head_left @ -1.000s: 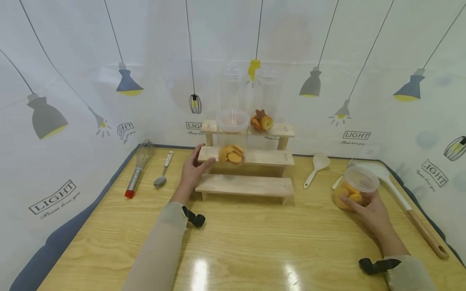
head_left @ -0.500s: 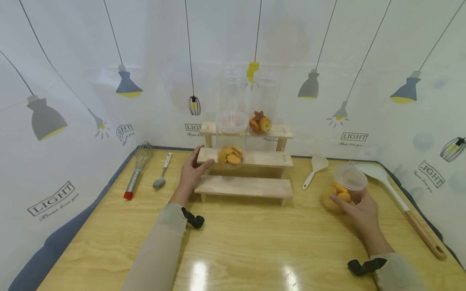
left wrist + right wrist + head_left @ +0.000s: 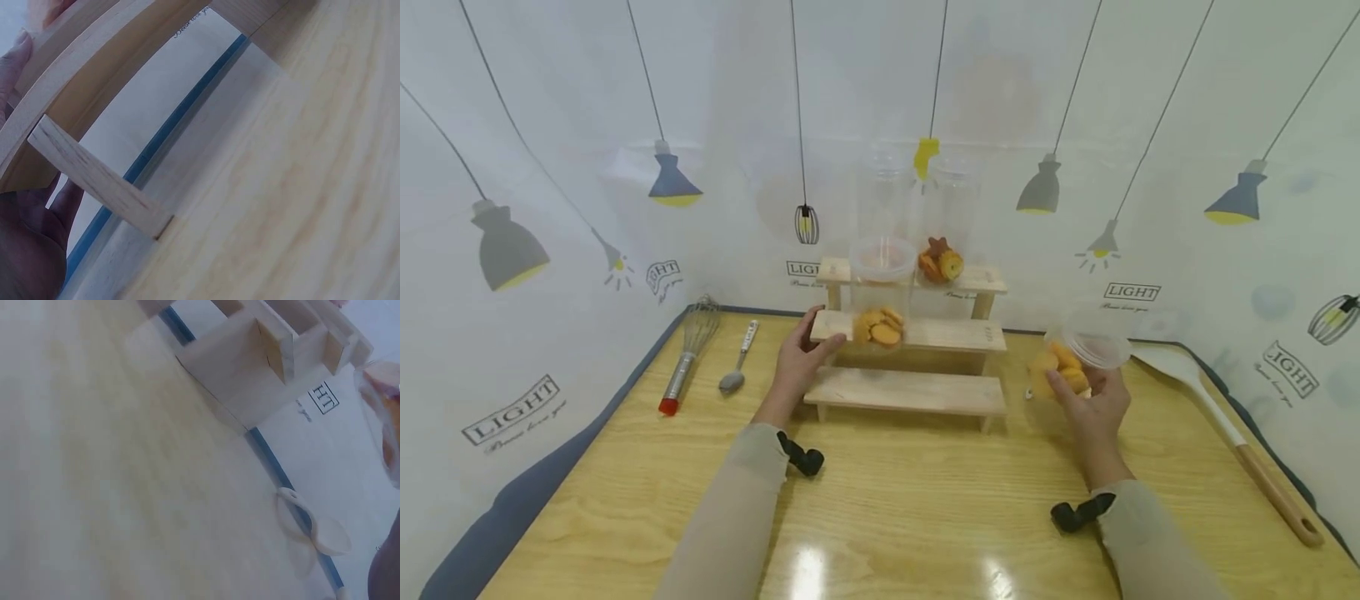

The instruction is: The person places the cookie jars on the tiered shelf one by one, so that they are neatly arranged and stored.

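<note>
My left hand (image 3: 797, 362) grips the left end of a three-step wooden display rack (image 3: 904, 389) at its middle step, thumb in front. In the left wrist view this hand (image 3: 30, 253) shows beside the rack's underside. My right hand (image 3: 1096, 412) holds a clear lidded jar of orange-yellow cookies (image 3: 1066, 367), tilted and above the table, right of the rack. Only part of that jar (image 3: 380, 422) enters the right wrist view. On the middle step stands another clear jar with round cookies (image 3: 880, 327). Two tall clear jars stand on the top step, the right one containing pastries (image 3: 940, 262).
A whisk (image 3: 688, 354) and a small spoon (image 3: 741, 358) lie left of the rack. To the right lies a long spatula with a wooden handle (image 3: 1262, 483). A pale serving spoon (image 3: 328, 534), mostly hidden by the held jar in the head view, lies near the table's back edge.
My right hand has carried the cookie jar leftward and somewhat up toward the rack, now covering most of the pale spoon. My left hand has kept its grip on the rack.
</note>
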`<state>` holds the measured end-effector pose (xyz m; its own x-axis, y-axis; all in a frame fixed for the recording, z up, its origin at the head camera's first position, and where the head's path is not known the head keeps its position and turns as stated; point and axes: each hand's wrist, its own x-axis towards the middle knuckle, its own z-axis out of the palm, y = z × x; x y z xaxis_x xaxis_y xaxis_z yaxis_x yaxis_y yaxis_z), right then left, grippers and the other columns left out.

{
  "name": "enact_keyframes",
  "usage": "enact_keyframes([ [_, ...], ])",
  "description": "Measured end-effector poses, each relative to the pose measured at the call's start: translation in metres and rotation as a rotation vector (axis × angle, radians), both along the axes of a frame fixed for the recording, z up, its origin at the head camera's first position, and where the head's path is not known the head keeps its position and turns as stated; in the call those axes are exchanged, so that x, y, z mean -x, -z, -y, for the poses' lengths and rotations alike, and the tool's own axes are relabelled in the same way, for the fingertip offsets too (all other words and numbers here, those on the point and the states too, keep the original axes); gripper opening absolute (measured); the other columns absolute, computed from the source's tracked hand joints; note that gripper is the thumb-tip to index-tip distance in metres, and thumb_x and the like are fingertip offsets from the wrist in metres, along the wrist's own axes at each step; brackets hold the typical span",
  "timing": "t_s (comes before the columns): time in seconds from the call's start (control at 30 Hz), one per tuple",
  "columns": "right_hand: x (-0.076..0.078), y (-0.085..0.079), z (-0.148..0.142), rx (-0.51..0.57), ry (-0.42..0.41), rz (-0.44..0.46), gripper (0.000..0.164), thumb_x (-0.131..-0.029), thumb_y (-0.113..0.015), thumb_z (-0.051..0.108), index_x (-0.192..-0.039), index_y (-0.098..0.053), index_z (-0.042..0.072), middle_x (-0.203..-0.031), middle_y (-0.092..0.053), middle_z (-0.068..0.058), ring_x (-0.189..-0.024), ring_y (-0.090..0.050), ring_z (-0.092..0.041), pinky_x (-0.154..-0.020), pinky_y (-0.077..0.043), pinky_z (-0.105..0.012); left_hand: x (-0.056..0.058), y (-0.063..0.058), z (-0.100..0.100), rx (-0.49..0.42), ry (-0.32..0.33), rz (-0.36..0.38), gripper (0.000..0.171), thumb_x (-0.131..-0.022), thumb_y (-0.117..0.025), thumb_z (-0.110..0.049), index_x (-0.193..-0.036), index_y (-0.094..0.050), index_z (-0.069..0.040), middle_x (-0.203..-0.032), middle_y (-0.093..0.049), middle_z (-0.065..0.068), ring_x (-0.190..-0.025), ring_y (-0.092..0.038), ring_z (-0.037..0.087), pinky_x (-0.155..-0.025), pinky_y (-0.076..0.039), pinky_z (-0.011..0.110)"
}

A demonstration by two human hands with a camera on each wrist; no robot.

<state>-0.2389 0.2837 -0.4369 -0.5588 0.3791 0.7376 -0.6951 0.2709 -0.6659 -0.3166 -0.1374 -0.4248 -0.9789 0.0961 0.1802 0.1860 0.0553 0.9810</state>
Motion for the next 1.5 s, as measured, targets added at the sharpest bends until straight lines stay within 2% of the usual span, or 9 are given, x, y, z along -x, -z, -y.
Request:
enact_keyframes([
  [0.17,0.017,-0.001,0.003,0.073,0.116,-0.017,0.041,-0.076,-0.080,-0.005,-0.114,-0.068,0.002,-0.106,-0.070,-0.003,-0.097,-0.064,-0.017,-0.088,-0.049,-0.023,0.000,-0.001,0.000,0.018,-0.008,0.012,0.074,-0.093,-0.076,-0.032,-0.156,-0.039,-0.023,-0.165,-0.025,0.001,-0.104,-0.062,0.017,-0.092,-0.051,0.048],
  [0.4,0.033,0.005,-0.009,0.239,0.202,0.052,0.044,-0.079,-0.084,0.007,-0.117,-0.065,-0.004,-0.111,-0.070,-0.015,-0.106,-0.064,-0.023,-0.095,-0.047,-0.027,-0.001,0.001,0.000,0.004,-0.004,0.006,0.074,-0.093,-0.075,-0.030,-0.157,-0.038,-0.019,-0.161,-0.034,0.004,-0.103,-0.062,0.020,-0.094,-0.048,0.055],
  [0.53,0.038,0.002,-0.010,0.263,0.247,0.076,0.048,-0.077,-0.087,0.013,-0.115,-0.065,-0.006,-0.113,-0.068,-0.020,-0.105,-0.064,-0.024,-0.093,-0.047,-0.027,-0.001,0.000,-0.001,0.015,-0.004,-0.003,0.075,-0.094,-0.075,-0.031,-0.157,-0.037,-0.018,-0.164,-0.027,0.003,-0.104,-0.061,0.019,-0.092,-0.051,0.050],
  [0.73,0.039,-0.014,-0.002,0.231,0.207,0.016,0.044,-0.078,-0.085,0.012,-0.119,-0.068,0.009,-0.113,-0.069,-0.012,-0.110,-0.063,-0.024,-0.097,-0.047,-0.028,0.000,-0.002,-0.002,0.007,-0.011,-0.015,0.074,-0.093,-0.075,-0.030,-0.156,-0.038,-0.018,-0.152,-0.048,0.008,-0.105,-0.061,0.018,-0.092,-0.051,0.045],
  [0.97,0.047,-0.034,0.005,0.260,0.046,-0.137,0.046,-0.079,-0.078,0.008,-0.113,-0.061,-0.016,-0.109,-0.068,-0.020,-0.100,-0.064,-0.024,-0.085,-0.049,-0.023,0.002,0.001,-0.001,0.015,0.000,-0.042,0.072,-0.094,-0.074,-0.027,-0.156,-0.038,-0.015,-0.150,-0.050,0.010,-0.103,-0.063,0.018,-0.090,-0.052,0.045],
  [1.13,0.045,-0.050,0.014,0.119,-0.160,0.053,0.037,-0.084,-0.076,0.007,-0.116,-0.065,-0.008,-0.110,-0.071,-0.005,-0.103,-0.062,-0.016,-0.075,-0.048,-0.018,0.003,0.003,0.000,0.026,0.017,-0.036,0.072,-0.095,-0.073,-0.028,-0.156,-0.038,-0.016,-0.164,-0.028,0.003,-0.110,-0.063,0.024,-0.087,-0.052,0.031],
  [1.23,0.042,-0.059,0.023,0.013,-0.275,0.201,0.038,-0.088,-0.075,0.006,-0.123,-0.064,-0.005,-0.115,-0.071,-0.002,-0.111,-0.061,-0.015,-0.074,-0.049,-0.018,0.003,0.004,0.000,0.030,0.018,-0.027,0.073,-0.094,-0.074,-0.029,-0.156,-0.037,-0.017,-0.164,-0.026,0.001,-0.113,-0.062,0.027,-0.086,-0.051,0.028],
  [1.37,0.040,-0.063,0.033,-0.130,-0.318,0.338,0.043,-0.091,-0.076,0.010,-0.130,-0.061,-0.001,-0.124,-0.069,-0.002,-0.118,-0.058,-0.010,-0.081,-0.048,-0.020,0.002,0.003,0.000,0.036,0.009,-0.023,0.073,-0.094,-0.074,-0.030,-0.156,-0.038,-0.017,-0.163,-0.030,0.001,-0.113,-0.062,0.028,-0.086,-0.052,0.030],
  [1.5,0.041,-0.064,0.038,-0.204,-0.320,0.433,0.046,-0.091,-0.077,0.017,-0.132,-0.061,0.005,-0.128,-0.067,-0.002,-0.113,-0.058,-0.010,-0.074,-0.049,-0.019,0.003,0.001,0.000,0.042,0.002,-0.021,0.073,-0.094,-0.074,-0.032,-0.156,-0.038,-0.019,-0.162,-0.031,0.001,-0.114,-0.062,0.028,-0.088,-0.052,0.032],
])
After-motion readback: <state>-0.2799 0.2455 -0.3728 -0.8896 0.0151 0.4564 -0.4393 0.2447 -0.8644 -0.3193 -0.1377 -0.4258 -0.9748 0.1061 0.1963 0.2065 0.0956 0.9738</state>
